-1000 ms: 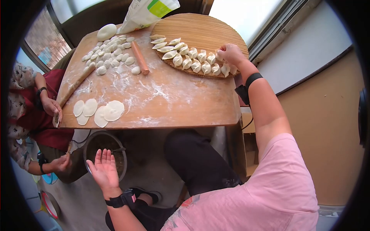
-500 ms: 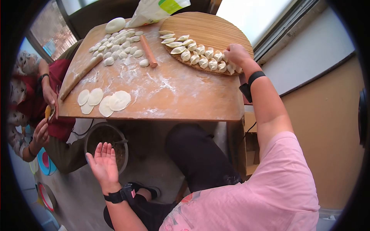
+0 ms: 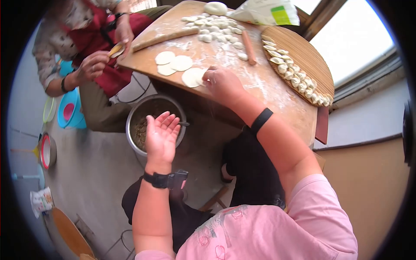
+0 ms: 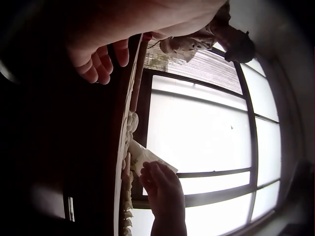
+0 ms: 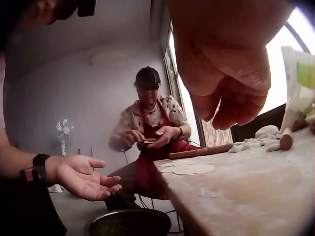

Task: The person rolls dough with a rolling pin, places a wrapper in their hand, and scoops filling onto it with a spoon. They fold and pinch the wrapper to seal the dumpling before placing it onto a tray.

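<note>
Palm up and empty, my left hand (image 3: 162, 138) is beside and partly over the metal bowl (image 3: 129, 132) of filling, its fingers extended. My right hand (image 3: 224, 86) reaches over the table's front edge, fingertips at the right side of a round dough wrapper (image 3: 190, 78); whether they touch it is unclear. The right wrist view shows this hand (image 5: 226, 69) above the tabletop, fingers bent, a gap beside the thumb. More flat wrappers (image 3: 165, 57) lie left of it. Folded dumplings (image 3: 296, 79) stand in rows on the round slatted tray (image 3: 299, 45).
Across the table corner, a person in a red apron (image 3: 115, 78) works a wrapper with a yellowish tool. Dough pieces (image 3: 214, 30), a pale rolling pin (image 3: 167, 38), a reddish rolling pin (image 3: 248, 48) and a flour bag (image 3: 264, 13) lie on the table. Basins (image 3: 71, 108) stand on the floor.
My right hand has left the dumpling tray and come across to the wrappers. The head view has turned left. My left hand stays palm up by the bowl.
</note>
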Demonstrator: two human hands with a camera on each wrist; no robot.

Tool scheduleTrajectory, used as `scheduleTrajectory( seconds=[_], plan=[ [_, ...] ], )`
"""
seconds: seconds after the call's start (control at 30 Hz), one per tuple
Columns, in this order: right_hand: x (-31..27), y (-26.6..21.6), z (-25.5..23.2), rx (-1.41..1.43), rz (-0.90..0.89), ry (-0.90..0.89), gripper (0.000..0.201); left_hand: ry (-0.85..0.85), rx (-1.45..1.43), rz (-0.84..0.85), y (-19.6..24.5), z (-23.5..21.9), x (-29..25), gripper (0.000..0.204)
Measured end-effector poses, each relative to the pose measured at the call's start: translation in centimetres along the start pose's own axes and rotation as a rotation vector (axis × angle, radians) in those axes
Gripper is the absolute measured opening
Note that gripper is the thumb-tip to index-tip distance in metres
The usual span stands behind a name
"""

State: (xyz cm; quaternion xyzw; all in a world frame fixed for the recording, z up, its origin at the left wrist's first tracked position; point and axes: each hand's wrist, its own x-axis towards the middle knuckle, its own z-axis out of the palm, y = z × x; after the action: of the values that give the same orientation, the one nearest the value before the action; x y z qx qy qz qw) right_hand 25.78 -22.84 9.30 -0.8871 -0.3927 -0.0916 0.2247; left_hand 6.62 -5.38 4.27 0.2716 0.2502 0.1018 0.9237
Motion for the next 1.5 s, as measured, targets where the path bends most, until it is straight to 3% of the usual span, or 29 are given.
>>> scheduleTrajectory(
  seconds=[0.1,0.2,0.27,0.3,0.33,0.5,0.53,0.6,0.67,0.7,0.8,0.83,0.93,0.97,1.1,1.3,1.5],
  plan=[
    [0.5,1.3,3.4,-0.139,-0.059,0.066,0.017,-0.014,-0.016,0.013,0.6,-0.3,-0.7,0.056],
    [0.6,2.3,3.0,-0.003,-0.116,0.096,0.018,-0.017,-0.034,0.027,1.0,-0.9,-0.9,0.056],
    [1.3,2.1,2.0,0.237,0.371,0.080,0.021,-0.016,-0.055,0.028,1.1,-1.1,-0.8,0.056],
    [1.4,2.5,2.1,0.527,0.532,0.132,0.026,-0.015,-0.071,0.027,1.2,-1.2,-0.7,0.056],
    [1.8,1.8,1.3,0.580,0.555,0.089,0.028,-0.012,-0.085,0.025,1.1,-1.2,-0.6,0.056],
    [-0.3,-8.2,2.0,0.638,0.183,-0.183,0.026,0.009,-0.196,0.029,0.7,-0.3,0.2,0.074],
    [-0.8,-9.1,3.6,0.718,0.120,-0.112,0.023,-0.019,-0.277,0.053,0.6,-1.2,1.0,0.070],
    [-1.2,-9.6,5.7,0.623,0.110,-0.164,0.020,0.045,-0.324,0.081,0.8,-2.1,1.5,0.065],
    [-1.6,-7.6,9.3,0.322,-0.151,-0.280,0.020,0.145,-0.271,0.138,1.3,-3.6,2.1,0.047],
    [-2.3,-7.2,10.6,0.188,-0.185,-0.394,0.020,0.164,-0.227,0.166,1.3,-5.0,2.4,0.044],
    [-4.2,-5.3,14.8,-0.130,-0.247,-0.515,0.019,0.304,-0.170,0.230,2.6,-6.8,2.1,0.041],
    [-4.4,-5.0,15.6,-0.116,-0.184,-0.592,0.018,0.313,-0.145,0.242,3.2,-7.7,2.1,0.042],
    [-4.4,-4.2,17.6,0.016,-0.058,-0.592,0.017,0.316,-0.105,0.292,4.7,-9.1,1.9,0.040],
    [-4.1,-3.6,17.7,-0.076,-0.226,-0.555,0.023,0.315,-0.090,0.311,4.8,-9.2,1.9,0.039],
    [-2.4,-4.7,17.9,-0.155,-0.264,-0.551,0.034,0.316,-0.099,0.296,4.8,-9.7,2.0,0.036],
    [-2.2,-5.7,15.5,-0.119,-0.306,-0.444,0.027,0.343,-0.051,0.285,4.5,-10.3,2.2,0.035],
    [-4.5,-5.7,16.0,-0.206,-0.372,-0.588,0.021,0.356,-0.053,0.278,4.5,-10.1,1.8,0.035]
  ],
)
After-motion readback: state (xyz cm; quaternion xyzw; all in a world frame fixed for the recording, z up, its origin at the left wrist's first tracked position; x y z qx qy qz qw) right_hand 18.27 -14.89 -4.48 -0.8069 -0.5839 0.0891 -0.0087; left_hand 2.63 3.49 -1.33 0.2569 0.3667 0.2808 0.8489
